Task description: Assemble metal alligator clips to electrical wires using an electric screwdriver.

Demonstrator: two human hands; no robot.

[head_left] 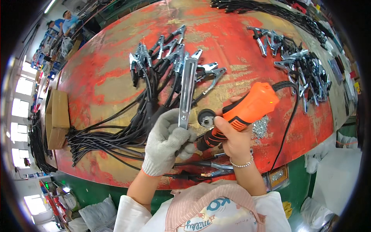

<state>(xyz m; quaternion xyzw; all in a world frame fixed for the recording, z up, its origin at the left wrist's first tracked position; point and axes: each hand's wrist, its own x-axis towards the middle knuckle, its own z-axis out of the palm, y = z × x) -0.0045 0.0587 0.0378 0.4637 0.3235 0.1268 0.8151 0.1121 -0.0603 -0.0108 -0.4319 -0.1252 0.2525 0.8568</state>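
Note:
My left hand [166,141], in a grey knitted glove, is closed round the lower end of a long, slotted silver metal bar [188,89] that points away from me. My bare right hand [236,141] grips a corded orange and black power tool [251,106], its black end close to my gloved fingers. By my right thumb is a round black piece with a metal socket [208,119]; how it joins the tool is unclear. Beyond the bar lies a bundle of black cables [148,104] ending in silver clamps [176,58]. A cable with an opened-out clamp [220,168] lies nearest me.
More silver clamps [303,73] are heaped at the right, near a pile of small metal parts [260,128]. The tool's black cord [288,127] loops over the red, worn tabletop [104,65]. A cardboard box [58,120] stands at the left edge. Two people [69,22] are far left.

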